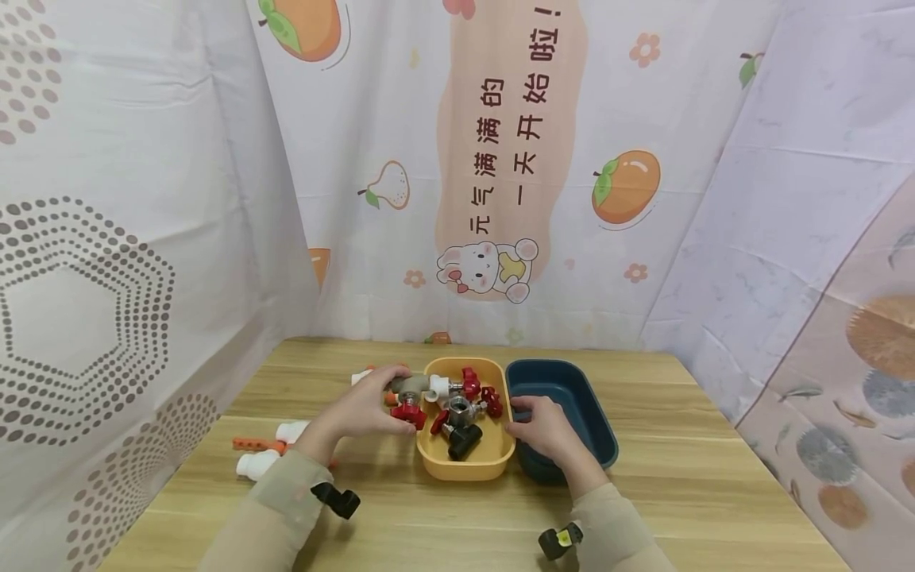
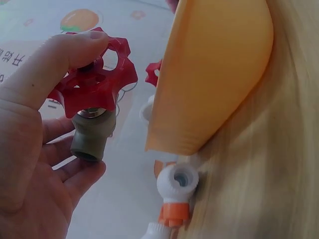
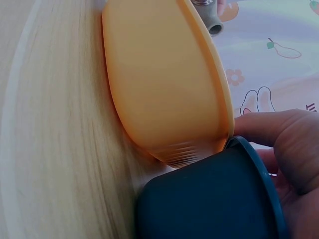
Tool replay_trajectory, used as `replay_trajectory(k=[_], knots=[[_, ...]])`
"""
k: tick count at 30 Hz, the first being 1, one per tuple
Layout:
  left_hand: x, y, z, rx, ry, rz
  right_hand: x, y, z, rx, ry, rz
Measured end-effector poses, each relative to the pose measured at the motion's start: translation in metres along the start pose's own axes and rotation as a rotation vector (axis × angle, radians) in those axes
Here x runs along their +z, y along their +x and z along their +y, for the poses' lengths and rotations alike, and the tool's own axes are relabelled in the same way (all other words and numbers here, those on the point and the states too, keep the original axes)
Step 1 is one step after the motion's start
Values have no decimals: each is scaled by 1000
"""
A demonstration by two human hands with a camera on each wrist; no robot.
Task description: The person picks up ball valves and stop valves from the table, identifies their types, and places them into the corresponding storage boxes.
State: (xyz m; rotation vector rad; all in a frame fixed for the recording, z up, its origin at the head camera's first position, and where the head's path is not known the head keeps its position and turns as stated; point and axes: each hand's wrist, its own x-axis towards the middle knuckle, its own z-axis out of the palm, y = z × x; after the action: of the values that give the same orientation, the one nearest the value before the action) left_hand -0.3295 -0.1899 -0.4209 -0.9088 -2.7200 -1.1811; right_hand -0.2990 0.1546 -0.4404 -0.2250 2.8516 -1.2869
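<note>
A valve [image 2: 94, 127] with a red handwheel and a grey-green body is gripped in my left hand [image 1: 372, 403], thumb over the wheel. That hand is beside the left wall of a yellow bin [image 1: 468, 470]. Inside the bin lie several valves [image 1: 459, 409] with red handwheels, one with a white body, and a black fitting [image 1: 465, 441]. My right hand [image 1: 546, 429] holds the yellow bin's right rim, where it meets the dark blue bin [image 1: 604, 433]. The thumb reaches over the yellow rim, and the other fingers are partly hidden behind the blue rim.
White and orange pipe pieces [image 1: 257, 463] lie on the wooden table [image 1: 443, 524] at the left. Another white fitting with an orange part [image 2: 177, 186] lies near the yellow bin's far left side. A printed curtain [image 1: 400, 262] hangs behind the table.
</note>
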Motion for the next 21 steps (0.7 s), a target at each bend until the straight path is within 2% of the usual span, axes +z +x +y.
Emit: replay_trajectory(k=[7, 17, 21], knots=[[3, 11, 9, 47, 1, -34, 0, -1, -1, 5, 7, 4], [8, 24, 24, 14, 111, -72, 0, 0, 0, 8, 18, 8], [11, 30, 29, 40, 136, -106, 0, 1, 1, 4, 19, 5]])
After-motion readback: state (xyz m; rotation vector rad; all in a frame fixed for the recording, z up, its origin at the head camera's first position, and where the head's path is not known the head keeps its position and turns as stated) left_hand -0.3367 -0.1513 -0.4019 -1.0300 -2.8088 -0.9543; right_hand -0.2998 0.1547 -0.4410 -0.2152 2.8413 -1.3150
